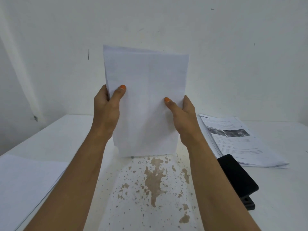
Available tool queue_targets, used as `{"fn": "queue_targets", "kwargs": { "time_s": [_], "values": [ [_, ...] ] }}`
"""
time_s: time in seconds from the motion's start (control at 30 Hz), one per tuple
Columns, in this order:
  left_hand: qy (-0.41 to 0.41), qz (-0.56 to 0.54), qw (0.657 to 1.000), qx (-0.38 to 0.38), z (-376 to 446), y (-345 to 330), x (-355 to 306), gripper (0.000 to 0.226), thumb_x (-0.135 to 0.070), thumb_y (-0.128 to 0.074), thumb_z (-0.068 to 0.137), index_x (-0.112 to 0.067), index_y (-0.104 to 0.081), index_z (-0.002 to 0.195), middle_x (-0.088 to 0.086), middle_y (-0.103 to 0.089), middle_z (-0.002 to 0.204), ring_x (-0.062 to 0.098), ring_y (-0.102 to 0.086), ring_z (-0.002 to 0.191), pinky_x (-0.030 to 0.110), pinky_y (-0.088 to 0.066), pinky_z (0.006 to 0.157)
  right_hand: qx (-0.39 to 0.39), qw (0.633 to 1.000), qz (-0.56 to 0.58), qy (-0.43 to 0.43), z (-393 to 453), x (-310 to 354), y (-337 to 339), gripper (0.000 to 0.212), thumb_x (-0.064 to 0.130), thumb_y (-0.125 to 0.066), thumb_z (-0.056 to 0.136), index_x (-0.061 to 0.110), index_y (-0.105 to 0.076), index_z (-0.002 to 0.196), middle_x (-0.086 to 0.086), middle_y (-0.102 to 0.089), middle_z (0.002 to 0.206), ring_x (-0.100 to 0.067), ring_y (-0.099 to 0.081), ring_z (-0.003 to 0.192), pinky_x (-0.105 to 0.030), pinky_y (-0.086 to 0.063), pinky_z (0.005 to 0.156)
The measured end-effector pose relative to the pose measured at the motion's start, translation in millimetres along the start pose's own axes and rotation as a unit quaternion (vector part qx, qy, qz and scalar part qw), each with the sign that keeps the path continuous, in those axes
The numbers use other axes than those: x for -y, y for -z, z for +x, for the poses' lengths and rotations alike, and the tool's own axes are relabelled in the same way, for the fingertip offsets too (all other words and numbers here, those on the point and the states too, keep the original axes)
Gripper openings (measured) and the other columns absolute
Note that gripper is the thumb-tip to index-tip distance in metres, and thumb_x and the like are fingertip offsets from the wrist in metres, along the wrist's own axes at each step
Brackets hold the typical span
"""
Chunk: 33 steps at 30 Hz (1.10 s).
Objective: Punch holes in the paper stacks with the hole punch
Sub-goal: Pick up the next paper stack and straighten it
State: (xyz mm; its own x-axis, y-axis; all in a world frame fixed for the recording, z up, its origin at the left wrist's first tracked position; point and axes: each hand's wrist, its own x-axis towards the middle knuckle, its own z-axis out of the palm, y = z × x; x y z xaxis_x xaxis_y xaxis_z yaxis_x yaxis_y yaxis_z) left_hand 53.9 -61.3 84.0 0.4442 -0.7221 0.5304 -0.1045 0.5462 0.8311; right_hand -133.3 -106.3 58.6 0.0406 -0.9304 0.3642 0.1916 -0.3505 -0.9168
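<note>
A stack of blank white paper (pixel 146 100) stands upright in front of me, its bottom edge on or just above the table (pixel 75 130). My left hand (pixel 106 112) grips its left edge, thumb on the front. My right hand (pixel 181 119) grips the right edge the same way. The black hole punch (pixel 236 175) lies on the table to the right, partly hidden behind my right forearm.
A stack of printed pages (pixel 241 140) lies at the right, just behind the punch. Another stack of blank sheets (pixel 25 185) lies at the near left. The tabletop's paint is chipped in brown patches (pixel 153 180) in the middle. A white wall stands close behind.
</note>
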Motion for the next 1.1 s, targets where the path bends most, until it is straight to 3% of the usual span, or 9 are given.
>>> {"fn": "queue_targets", "kwargs": {
  "time_s": [0.13,0.23,0.37,0.57,0.67,0.77,0.9,1.03,1.1],
  "values": [
    [0.005,0.031,0.999,-0.008,-2,2,6,0.033,-0.036,-0.065,0.086,-0.018,-0.058,0.113,-0.004,-0.067,0.109,0.014,-0.065,0.100,0.031,-0.055,0.083,-0.010,0.999,0.039,0.004,-2,-5,2,0.022,0.021,-0.060,0.096,0.020,-0.064,0.118,0.006,-0.071,0.109,-0.009,-0.069,0.096,-0.025,-0.056,0.080],
    [0.001,0.097,0.994,-0.046,-1,1,12,0.057,-0.047,-0.066,0.083,-0.028,-0.043,0.131,-0.008,-0.053,0.125,0.011,-0.054,0.114,0.020,-0.045,0.081,-0.042,0.995,0.093,0.020,-1,-2,1,0.016,0.016,-0.059,0.096,0.023,-0.067,0.108,0.007,-0.073,0.102,-0.008,-0.070,0.090,-0.021,-0.055,0.072],
    [0.075,0.186,0.974,-0.107,-1,2,24,0.101,-0.067,-0.069,0.067,-0.027,-0.021,0.145,0.000,-0.031,0.146,0.022,-0.033,0.133,0.048,-0.033,0.108,-0.090,0.978,0.184,0.032,0,1,-2,0.016,0.014,-0.060,0.096,0.021,-0.066,0.108,0.008,-0.073,0.097,-0.008,-0.069,0.086,-0.021,-0.054,0.072],
    [0.257,0.029,0.960,-0.110,-9,0,43,0.132,-0.063,-0.079,0.047,-0.025,-0.004,0.148,0.006,-0.029,0.148,0.027,-0.039,0.128,0.046,-0.034,0.105,-0.119,0.941,0.315,-0.022,-3,4,-6,0.019,0.013,-0.060,0.096,0.023,-0.066,0.110,0.007,-0.072,0.102,-0.012,-0.067,0.091,-0.037,-0.055,0.089],
    [0.325,-0.100,0.940,-0.038,-14,1,54,0.101,-0.049,-0.081,0.061,-0.015,-0.033,0.143,0.001,-0.051,0.138,0.025,-0.055,0.117,0.043,-0.046,0.095,-0.117,0.934,0.335,-0.036,-4,4,-8,0.021,0.013,-0.059,0.095,0.021,-0.065,0.114,0.004,-0.071,0.107,-0.015,-0.067,0.096,-0.042,-0.052,0.097],
    [0.276,-0.154,0.949,0.015,-16,-1,60,0.052,-0.027,-0.074,0.078,-0.020,-0.056,0.126,0.000,-0.065,0.124,0.023,-0.063,0.108,0.038,-0.055,0.078,-0.113,0.939,0.322,-0.041,-5,3,-9,0.023,0.012,-0.060,0.095,0.023,-0.065,0.115,0.005,-0.071,0.108,-0.015,-0.067,0.097,-0.042,-0.053,0.094],
    [0.186,-0.127,0.974,-0.025,-8,7,60,0.043,-0.011,-0.072,0.082,-0.022,-0.061,0.122,-0.004,-0.069,0.116,0.019,-0.065,0.105,0.039,-0.055,0.082,-0.158,0.946,0.273,-0.072,-2,3,-2,0.028,0.015,-0.068,0.085,0.030,-0.063,0.108,0.012,-0.072,0.100,-0.009,-0.068,0.092,-0.032,-0.056,0.082],
    [0.149,-0.008,0.988,-0.029,-5,24,67,0.039,-0.011,-0.072,0.082,-0.024,-0.058,0.116,-0.009,-0.066,0.108,0.014,-0.063,0.098,0.034,-0.052,0.083,-0.241,0.925,0.261,-0.135,1,0,14,0.053,0.027,-0.072,0.075,0.020,-0.058,0.125,0.001,-0.062,0.128,-0.019,-0.058,0.118,-0.043,-0.044,0.104],
    [0.144,0.009,0.989,-0.029,-5,29,71,0.039,-0.010,-0.072,0.082,-0.023,-0.057,0.116,-0.007,-0.065,0.108,0.014,-0.063,0.098,0.033,-0.051,0.083,-0.266,0.926,0.220,-0.152,2,-4,23,0.035,0.027,-0.071,0.075,0.020,-0.064,0.108,0.001,-0.061,0.126,-0.020,-0.055,0.120,-0.044,-0.041,0.107]
  ]
}}
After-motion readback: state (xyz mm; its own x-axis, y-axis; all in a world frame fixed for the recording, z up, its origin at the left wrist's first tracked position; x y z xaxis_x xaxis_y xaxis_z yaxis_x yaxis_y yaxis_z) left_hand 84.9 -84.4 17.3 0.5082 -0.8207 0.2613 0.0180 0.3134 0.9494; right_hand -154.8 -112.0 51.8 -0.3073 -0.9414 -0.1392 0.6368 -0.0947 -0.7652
